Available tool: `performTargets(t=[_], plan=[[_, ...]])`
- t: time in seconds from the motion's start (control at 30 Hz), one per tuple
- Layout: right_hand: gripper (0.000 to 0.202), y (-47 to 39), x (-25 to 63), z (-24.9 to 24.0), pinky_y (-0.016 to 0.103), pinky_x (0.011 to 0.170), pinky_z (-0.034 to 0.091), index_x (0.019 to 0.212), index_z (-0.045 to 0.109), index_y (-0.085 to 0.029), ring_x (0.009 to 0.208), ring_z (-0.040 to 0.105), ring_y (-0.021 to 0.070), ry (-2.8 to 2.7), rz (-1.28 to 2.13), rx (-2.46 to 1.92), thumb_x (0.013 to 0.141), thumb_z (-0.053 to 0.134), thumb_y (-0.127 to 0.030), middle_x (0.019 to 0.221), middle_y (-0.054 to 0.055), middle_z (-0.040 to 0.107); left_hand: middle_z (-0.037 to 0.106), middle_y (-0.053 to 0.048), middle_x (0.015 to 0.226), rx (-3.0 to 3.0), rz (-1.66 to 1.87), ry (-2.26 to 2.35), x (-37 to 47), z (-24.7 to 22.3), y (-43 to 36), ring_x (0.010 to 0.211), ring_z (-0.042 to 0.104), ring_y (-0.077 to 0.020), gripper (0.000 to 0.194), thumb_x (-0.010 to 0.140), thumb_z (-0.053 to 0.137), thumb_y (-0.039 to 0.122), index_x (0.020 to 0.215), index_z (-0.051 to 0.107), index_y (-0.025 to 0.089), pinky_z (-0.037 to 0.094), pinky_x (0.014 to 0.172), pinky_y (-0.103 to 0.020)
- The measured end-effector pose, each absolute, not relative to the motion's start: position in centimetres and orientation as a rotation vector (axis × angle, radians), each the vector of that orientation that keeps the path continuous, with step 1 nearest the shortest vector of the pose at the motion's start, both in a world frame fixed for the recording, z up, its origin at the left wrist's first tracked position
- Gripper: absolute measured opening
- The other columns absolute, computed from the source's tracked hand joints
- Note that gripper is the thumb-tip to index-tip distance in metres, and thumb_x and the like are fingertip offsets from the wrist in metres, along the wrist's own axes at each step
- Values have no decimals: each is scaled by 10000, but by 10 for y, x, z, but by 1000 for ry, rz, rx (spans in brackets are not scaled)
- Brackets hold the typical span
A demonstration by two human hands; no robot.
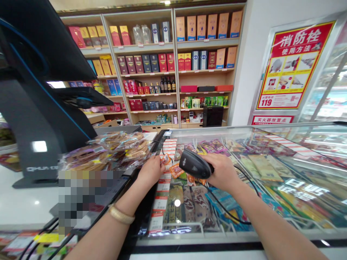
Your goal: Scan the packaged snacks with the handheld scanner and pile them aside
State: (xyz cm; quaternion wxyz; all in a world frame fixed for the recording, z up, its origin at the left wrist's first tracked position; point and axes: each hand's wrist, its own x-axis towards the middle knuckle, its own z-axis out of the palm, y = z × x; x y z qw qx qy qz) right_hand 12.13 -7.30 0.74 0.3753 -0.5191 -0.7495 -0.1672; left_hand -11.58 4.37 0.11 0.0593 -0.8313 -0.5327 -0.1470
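My right hand [222,171] is wrapped round a black handheld scanner [196,164], whose head points left above the glass-topped freezer [187,231]. A black cable runs from it over the glass. My left hand [151,169] is closed on the edge of a small orange packet [166,159] at the freezer's left side, just left of the scanner. More orange packets [176,171] lie beside and partly below the scanner head. A gold-coloured bracelet is on my left wrist.
Clear bags of flat brown food [135,146] are heaped left of my left hand. A dark register screen on a stand [40,137] rises at the far left. Shelves with boxed bottles [158,63] stand behind. Price labels [159,204] line the freezer's left edge.
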Motion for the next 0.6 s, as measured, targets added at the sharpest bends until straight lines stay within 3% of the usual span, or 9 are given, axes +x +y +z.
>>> performTargets(t=[0.2,0.3,0.4,0.6], plan=[[338,-73,122,9,300,716,479,1037,689,-225,812,678,219,-1936,-433,-1375,706,646,-273,898,67,739,655,-73,990,-2663,-1175,-1400,-116,5,44,927,610,-196,240,872,477,299,1036,609,182,475,845,-308],[324,-73,123,9,304,705,477,1019,696,-231,809,678,225,-1938,-440,-1412,701,641,-262,903,62,742,650,-38,924,-2750,-1458,-1350,-116,4,43,801,607,-168,291,851,522,387,1054,581,188,486,749,-282],[320,-73,123,9,309,709,478,1010,698,-238,823,679,230,-1944,-435,-1434,697,635,-247,929,57,745,621,-4,820,-2820,-1558,-1324,-117,2,44,691,564,-140,288,844,525,401,1038,556,189,461,670,-256],[342,-73,124,8,322,729,489,1022,697,-250,836,678,234,-1938,-447,-1477,684,645,-227,949,56,747,595,-2,793,-2837,-1500,-1287,-118,5,39,666,519,-132,251,859,496,383,1002,573,191,423,651,-246]])
